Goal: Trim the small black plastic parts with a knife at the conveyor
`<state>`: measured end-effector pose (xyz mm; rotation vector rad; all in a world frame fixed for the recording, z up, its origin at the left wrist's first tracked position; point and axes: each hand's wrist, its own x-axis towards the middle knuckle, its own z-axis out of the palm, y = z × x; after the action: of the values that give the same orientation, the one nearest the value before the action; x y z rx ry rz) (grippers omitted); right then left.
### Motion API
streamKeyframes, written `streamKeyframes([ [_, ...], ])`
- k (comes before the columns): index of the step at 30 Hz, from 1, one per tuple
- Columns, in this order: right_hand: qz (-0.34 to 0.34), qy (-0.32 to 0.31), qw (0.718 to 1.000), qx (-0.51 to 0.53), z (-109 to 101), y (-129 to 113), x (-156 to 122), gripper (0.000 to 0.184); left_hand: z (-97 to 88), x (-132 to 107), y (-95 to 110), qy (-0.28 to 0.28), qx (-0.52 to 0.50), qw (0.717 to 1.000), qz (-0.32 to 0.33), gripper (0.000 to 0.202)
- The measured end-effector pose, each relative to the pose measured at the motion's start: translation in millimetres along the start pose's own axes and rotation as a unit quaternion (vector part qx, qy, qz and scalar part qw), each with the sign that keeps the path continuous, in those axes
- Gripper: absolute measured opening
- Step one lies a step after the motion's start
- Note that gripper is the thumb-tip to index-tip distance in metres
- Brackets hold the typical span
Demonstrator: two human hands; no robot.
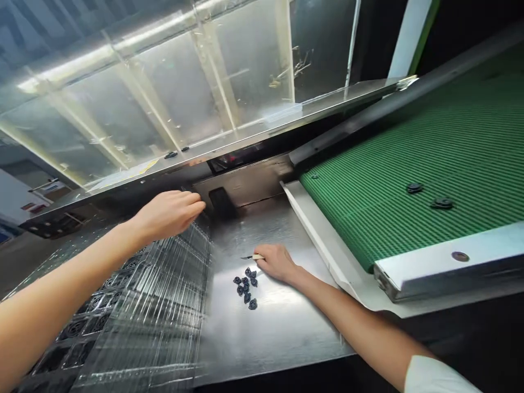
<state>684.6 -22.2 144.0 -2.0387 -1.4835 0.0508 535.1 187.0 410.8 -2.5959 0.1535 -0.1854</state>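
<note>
Shiny metal table (286,327) bears black parts (245,287) just left of the right hand (276,262) (the nearer one), gripping a left-pointing knife (257,256); left hand (174,213) curled, contents unclear.

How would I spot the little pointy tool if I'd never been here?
Find the green belt, then look left to the shiny metal table. There, the right hand holds the pointy tool beside some black parts. Unlike those chunky parts, it is thin, with a pale handle.

Left hand (174,214) raised, fingers (195,207) curled; right hand (276,262) lower, gripping.
</note>
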Motion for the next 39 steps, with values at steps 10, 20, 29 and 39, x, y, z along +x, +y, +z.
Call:
streamKeyframes([
  [10, -0.026, -0.01, 0.999, -0.018, 1.7, -3.0, -5.9, 0.021, 22.8, 250.0, 163.4, 0.071, -0.273, 0.94, -0.194, 0.049],
  [20, -0.02, -0.061, 0.998, -0.019, -0.2, -5.0, -4.9, 0.023, 56.8, 330.8, 193.8, 0.034, -0.372, 0.855, -0.361, 0.046],
  [29, -0.019, -0.057, 0.998, 0.012, -4.9, -8.2, -6.9, 0.019, 68.6, 320.2, 199.3, 0.101, -0.371, 0.855, -0.348, 0.03],
  [39, -0.037, -0.035, 0.998, 0.02, -7.8, -7.4, -12.3, 0.017, 79.7, 311.1, 202.8, 0.235, -0.762, 0.472, -0.377, 0.029],
])
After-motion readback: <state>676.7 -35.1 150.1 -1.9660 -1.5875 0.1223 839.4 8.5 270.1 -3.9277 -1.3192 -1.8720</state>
